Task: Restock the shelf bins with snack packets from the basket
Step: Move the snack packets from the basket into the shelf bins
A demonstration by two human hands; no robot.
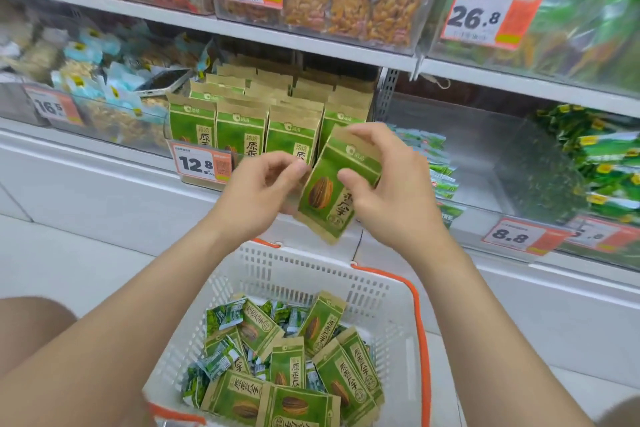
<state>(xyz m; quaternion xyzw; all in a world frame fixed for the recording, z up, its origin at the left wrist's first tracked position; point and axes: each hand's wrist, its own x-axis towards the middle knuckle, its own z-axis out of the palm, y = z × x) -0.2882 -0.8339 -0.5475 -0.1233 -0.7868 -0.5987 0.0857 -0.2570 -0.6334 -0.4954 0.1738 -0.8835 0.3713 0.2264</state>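
The basket (346, 274) sits on the floor (69, 253) in front of the shelf (104, 163), below both hands, with loose snack packets (287, 364) heaped in it. Above it, the right hand (391, 180) pinches one tilted packet (329, 194) just before the middle bin (242, 128), with the left hand (263, 184) against the packet's left edge. A price tag (201, 163) hangs on that bin's front. A phone (162, 81) lies on the left bin (104, 104). The right bin (485, 156) stands beside the middle one.

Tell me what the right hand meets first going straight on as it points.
Likely the front-row seed packets in the 12.8 bin, just past the packet the right hand grips; depth is unclear.
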